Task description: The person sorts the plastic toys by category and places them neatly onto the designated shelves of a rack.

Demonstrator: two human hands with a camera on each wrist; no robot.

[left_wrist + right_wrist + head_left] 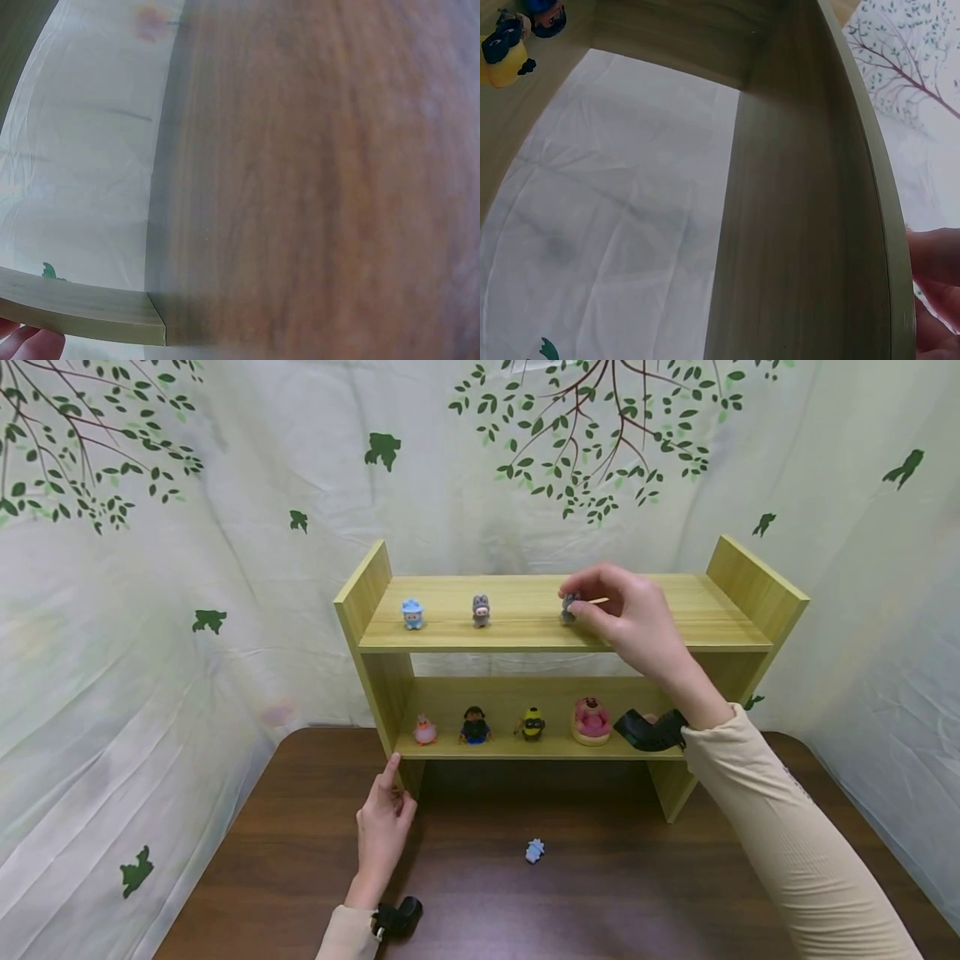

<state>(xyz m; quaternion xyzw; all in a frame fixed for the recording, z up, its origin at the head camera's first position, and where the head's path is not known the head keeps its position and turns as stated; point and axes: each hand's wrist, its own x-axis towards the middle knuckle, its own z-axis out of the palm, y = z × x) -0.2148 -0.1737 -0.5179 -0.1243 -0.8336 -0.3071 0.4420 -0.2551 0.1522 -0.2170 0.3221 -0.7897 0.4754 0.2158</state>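
Note:
My right hand pinches a small grey figurine between thumb and fingers at the upper board of a two-tier wooden shelf. The fingers cover part of it. Left of it on the same board stand a grey eared figurine and a blue figurine with a hat. My left hand is at the shelf's lower left side panel, index finger extended against its edge. In the left wrist view, fingertips show beside the panel edge.
On the lower board stand a pink figurine, a dark-haired figurine, a yellow-and-black figurine and a pink bear. A small light blue piece lies on the brown table in front. A leaf-printed cloth hangs behind.

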